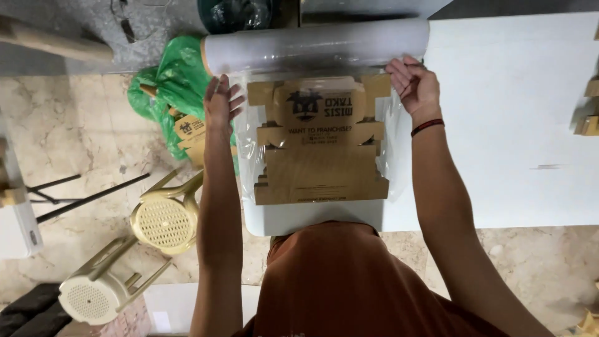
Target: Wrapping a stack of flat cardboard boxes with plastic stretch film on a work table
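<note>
Down at the left end of the white desk [511,125], a flat stack of brown die-cut cardboard sheets [321,150] lies under clear plastic film pulled from a big stretch-wrap roll [315,45]. Left hand [219,103] and right hand [415,84] each seem to pinch the film's edges, fingers closed.

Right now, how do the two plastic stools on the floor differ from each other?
The yellow stool lies nearer the table and close to the left hand; the white stool lies farther off, toward the lower left. The yellow stool looks deeper in colour, the white one paler. Both lie tipped over on the marble floor and have perforated round seats.
</note>
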